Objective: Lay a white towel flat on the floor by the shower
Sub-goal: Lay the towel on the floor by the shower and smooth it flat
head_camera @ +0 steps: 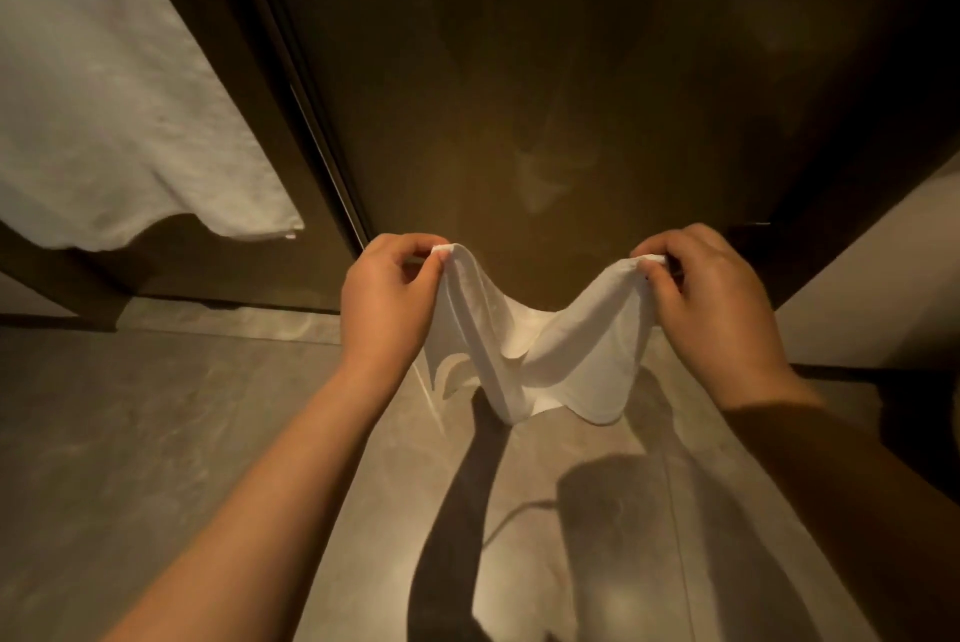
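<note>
A second white cloth [104, 111] hangs at far left. The left hand [387, 301] pinches 1 top corner of the white towel [524, 355]; the right hand [711, 298] pinches the other. The towel sags between them above the floor [182, 433], before the dark glass door [545, 69].

Dim warm light; hard shadows on floor [156, 433]; wide-angle warp.
</note>
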Demonstrator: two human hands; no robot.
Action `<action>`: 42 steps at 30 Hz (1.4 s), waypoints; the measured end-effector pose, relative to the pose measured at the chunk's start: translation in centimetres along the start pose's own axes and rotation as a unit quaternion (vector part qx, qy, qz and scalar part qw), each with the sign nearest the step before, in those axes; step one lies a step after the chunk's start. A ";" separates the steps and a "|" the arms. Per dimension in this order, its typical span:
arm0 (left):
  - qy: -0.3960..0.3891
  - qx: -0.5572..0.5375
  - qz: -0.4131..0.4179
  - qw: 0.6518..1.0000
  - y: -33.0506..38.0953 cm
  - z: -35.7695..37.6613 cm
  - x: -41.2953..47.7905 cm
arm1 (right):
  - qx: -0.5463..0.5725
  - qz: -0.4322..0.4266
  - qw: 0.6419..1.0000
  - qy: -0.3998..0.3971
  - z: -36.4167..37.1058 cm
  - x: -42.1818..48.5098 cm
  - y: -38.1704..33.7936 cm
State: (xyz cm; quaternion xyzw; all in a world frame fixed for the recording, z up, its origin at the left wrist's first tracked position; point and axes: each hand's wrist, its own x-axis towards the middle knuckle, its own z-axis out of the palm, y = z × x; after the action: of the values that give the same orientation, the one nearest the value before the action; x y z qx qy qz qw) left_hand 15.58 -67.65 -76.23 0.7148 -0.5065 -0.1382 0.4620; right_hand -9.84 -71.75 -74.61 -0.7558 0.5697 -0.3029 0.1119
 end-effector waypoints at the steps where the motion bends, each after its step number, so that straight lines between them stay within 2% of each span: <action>1: 0.000 0.000 0.001 1.000 -2.2 1.4 -0.5 | -0.001 -0.003 1.000 -0.003 2.0 -0.9 1.3; 7: -0.019 -0.004 0.016 1.000 -14.9 9.0 -4.1 | -0.027 -0.064 0.998 -0.009 13.0 -5.9 8.2; 11: -0.045 0.026 0.031 0.998 -20.7 11.5 -6.0 | -0.059 -0.084 0.994 -0.037 18.6 -8.8 11.7; 19: -0.127 0.123 0.061 0.982 -27.4 13.7 -10.5 | -0.121 -0.150 0.968 -0.158 26.0 -14.9 15.3; 23: -0.166 0.154 0.062 0.972 -29.7 14.3 -12.7 | -0.118 -0.131 0.966 -0.190 28.0 -16.8 16.4; 32: -0.326 0.241 0.100 0.909 -32.1 16.3 -15.7 | -0.112 -0.066 0.948 -0.292 30.7 -19.7 19.4; 36: -0.375 0.291 0.109 0.873 -32.8 16.8 -16.5 | -0.128 -0.053 0.917 -0.375 31.7 -20.4 20.7; 38: -0.387 0.308 0.135 0.858 -32.7 16.7 -16.5 | -0.106 -0.010 0.928 -0.357 31.9 -20.1 20.8; 40: -0.377 0.312 0.160 0.858 -32.3 16.8 -16.4 | -0.069 0.041 0.961 -0.264 31.8 -19.5 21.2; 42: -0.340 0.296 0.171 0.876 -31.9 17.6 -16.3 | -0.022 0.101 0.978 -0.183 32.0 -18.9 21.9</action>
State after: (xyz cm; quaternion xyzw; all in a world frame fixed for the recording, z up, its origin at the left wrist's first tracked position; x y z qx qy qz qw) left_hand 15.58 -60.99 -115.54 0.6294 -0.7640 -0.1350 0.0442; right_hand -11.63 -67.00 -117.45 -0.7390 0.6198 -0.1342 0.2275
